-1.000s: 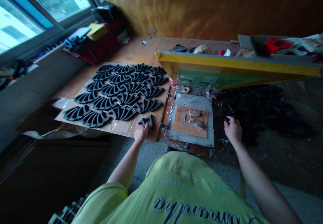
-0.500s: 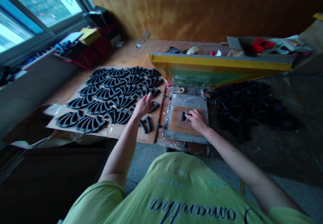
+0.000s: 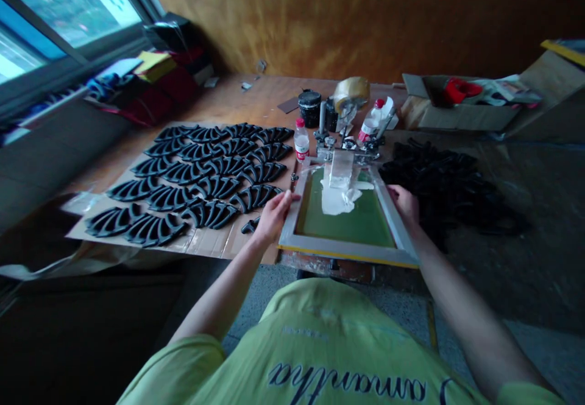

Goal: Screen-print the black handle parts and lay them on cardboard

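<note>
A screen-printing frame (image 3: 347,248) with green mesh lies flat in front of me on its base. White ink (image 3: 337,199) and a squeegee (image 3: 340,169) sit on the mesh at its far end. My left hand (image 3: 273,215) grips the frame's left rail, fingers curled round it. My right hand (image 3: 404,204) holds the right rail. Black fan-shaped pieces (image 3: 201,173) lie in rows on a cardboard sheet (image 3: 214,243) to the left. One lone black piece (image 3: 250,225) lies beside my left hand.
A pile of black pieces (image 3: 450,179) lies right of the frame. Bottles (image 3: 301,139), a black ink pot (image 3: 309,106) and a tape roll (image 3: 351,91) stand behind it. An open cardboard box (image 3: 457,109) sits at the back right, a window (image 3: 59,15) at left.
The frame, raised before, has come down flat. My left hand left the black pieces and my right hand left the printing plate; both now hold the frame's side rails.
</note>
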`<state>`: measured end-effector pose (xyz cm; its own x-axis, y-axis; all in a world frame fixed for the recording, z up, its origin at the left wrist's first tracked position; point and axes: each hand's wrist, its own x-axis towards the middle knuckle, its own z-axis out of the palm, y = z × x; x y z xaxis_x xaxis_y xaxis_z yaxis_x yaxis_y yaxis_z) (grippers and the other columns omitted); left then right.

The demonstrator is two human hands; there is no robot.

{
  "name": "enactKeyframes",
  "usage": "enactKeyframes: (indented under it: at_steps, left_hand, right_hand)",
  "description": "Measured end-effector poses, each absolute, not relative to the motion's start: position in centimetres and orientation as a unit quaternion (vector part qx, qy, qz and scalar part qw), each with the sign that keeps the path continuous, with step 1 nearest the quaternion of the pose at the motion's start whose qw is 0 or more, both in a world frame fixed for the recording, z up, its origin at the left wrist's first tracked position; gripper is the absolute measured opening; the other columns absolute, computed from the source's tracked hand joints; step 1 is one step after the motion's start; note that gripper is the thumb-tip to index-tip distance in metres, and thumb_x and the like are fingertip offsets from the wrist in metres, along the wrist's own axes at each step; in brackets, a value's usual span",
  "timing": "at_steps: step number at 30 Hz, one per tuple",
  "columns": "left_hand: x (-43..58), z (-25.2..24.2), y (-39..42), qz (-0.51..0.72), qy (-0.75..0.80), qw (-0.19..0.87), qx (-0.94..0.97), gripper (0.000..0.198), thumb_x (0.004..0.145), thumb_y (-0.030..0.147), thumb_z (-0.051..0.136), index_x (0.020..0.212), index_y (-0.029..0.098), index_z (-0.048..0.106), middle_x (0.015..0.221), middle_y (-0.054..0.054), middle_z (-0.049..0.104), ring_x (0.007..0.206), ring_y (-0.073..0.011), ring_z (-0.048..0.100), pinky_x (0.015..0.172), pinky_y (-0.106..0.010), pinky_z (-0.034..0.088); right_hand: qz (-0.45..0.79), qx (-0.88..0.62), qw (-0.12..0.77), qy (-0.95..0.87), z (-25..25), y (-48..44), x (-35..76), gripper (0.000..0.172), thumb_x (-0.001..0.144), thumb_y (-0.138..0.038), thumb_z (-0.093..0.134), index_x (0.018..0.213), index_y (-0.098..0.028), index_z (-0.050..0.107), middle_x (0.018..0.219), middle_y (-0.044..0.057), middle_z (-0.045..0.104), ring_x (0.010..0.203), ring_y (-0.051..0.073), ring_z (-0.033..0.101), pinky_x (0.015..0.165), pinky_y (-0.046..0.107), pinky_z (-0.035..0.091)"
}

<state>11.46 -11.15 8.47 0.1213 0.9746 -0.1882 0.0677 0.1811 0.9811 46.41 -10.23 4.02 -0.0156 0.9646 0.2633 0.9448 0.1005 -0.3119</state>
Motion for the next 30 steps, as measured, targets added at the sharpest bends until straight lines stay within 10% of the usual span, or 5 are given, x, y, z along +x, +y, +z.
enactKeyframes:
  at_steps: [5,11,17,30]
  left_hand:
    - [11.5,1.3,-13.4,0.317,0.606,0.527,0.505,0.067,0.08,0.049,0.064,0.14,0.02,0.051,0.075,-0.001,0.068,0.064,-0.0145,0.061,0.058,-0.023,0.046]
    - [11.3,-1.7,-12.9,0.271,0.632,0.47,0.554,0.057,0.087,0.047,0.055,0.138,0.021,0.054,0.081,-0.001,0.07,0.071,-0.0159,0.064,0.065,-0.024,0.047]
    - [11.0,-2.2,-13.0,0.273,0.626,0.479,0.551,0.057,0.088,0.051,0.053,0.135,0.021,0.055,0.084,-0.003,0.072,0.075,-0.0177,0.065,0.069,-0.026,0.049]
    - [11.1,-1.2,-12.9,0.291,0.612,0.511,0.528,0.061,0.086,0.049,0.056,0.138,0.018,0.052,0.081,-0.002,0.069,0.065,-0.014,0.061,0.059,-0.023,0.046]
  right_hand:
    - [0.005,-0.622,0.251,-0.742,6.9,-6.3,42.0,0.054,0.084,-0.029,0.067,0.133,-0.01,0.054,0.133,0.018,0.055,0.111,0.025,0.058,0.094,0.036,0.048]
    - [0.06,-0.571,0.074,-0.815,5.0,-8.1,36.5,0.01,0.084,-0.022,0.063,0.091,-0.016,0.067,0.093,0.011,0.068,0.094,0.025,0.059,0.082,0.035,0.047]
    - [0.113,-0.412,0.076,-0.901,4.9,-12.6,38.3,0.024,0.08,-0.005,0.052,0.09,-0.019,0.069,0.091,0.006,0.069,0.09,0.02,0.06,0.077,0.03,0.044]
    - [0.095,-0.493,0.134,-0.854,4.2,-12.6,37.8,0.017,0.088,-0.029,0.061,0.102,-0.024,0.07,0.097,0.004,0.073,0.088,0.02,0.065,0.077,0.03,0.048]
